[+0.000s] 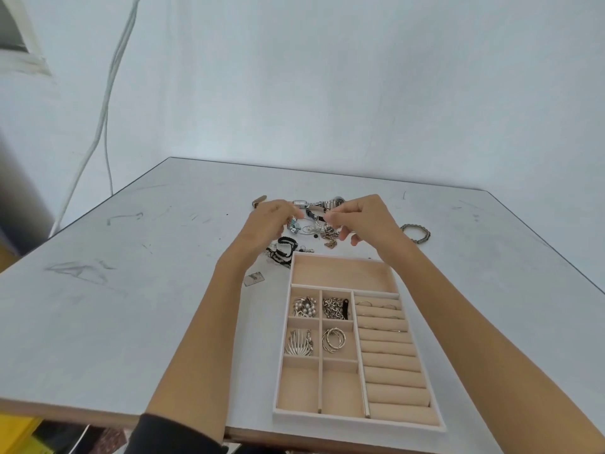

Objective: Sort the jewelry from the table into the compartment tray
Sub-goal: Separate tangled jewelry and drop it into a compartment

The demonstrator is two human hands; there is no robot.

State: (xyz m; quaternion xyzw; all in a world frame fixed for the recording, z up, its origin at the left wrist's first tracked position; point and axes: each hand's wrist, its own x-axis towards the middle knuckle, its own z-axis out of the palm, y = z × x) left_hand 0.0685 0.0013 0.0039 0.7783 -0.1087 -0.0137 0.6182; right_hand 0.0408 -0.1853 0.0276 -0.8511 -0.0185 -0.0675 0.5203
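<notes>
I face a plain, pale blue-white wall (327, 77) under soft, even light. On my left, white cables (106, 103) run down it and drop behind the far left corner of the counter (114, 306). In the top left corner I see part of a white window frame (23, 57). The counter is a light grey slab, scuffed and marked with dark scribbles and scratches, with a tan wooden edge along my side. Past its left edge stands a dark grey shape (23, 208), too blurred to tell what it is. Lower down, under the near corner, something yellow (16, 430) shows.
</notes>
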